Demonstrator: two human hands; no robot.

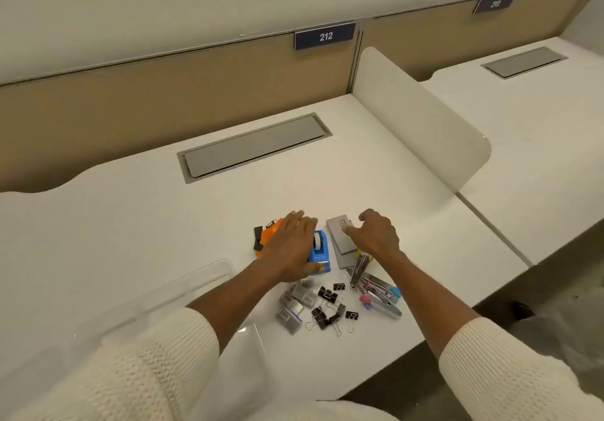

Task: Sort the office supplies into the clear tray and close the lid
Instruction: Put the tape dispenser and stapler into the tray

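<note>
Office supplies lie in a heap on the white desk [137,224]. My left hand [291,247] rests flat over a blue tape dispenser [320,252], its thumb at the dispenser's near end; an orange item [269,234] and a black one [258,237] peek out on the hand's left. My right hand [376,234] hovers over two stacked grey boxes [341,241], fingers spread, thumb touching the top box. Nearer me are black binder clips [330,309], small grey staple boxes [292,306] and metal staplers [372,286]. The clear tray [209,277] sits at the left, partly under my left forearm.
A grey cable hatch [255,147] is set into the desk further back. A white divider panel [421,120] stands to the right of the supplies, with a second desk beyond it. The beige partition wall carries a sign reading 212 [325,35]. The desk's front edge runs near the staplers.
</note>
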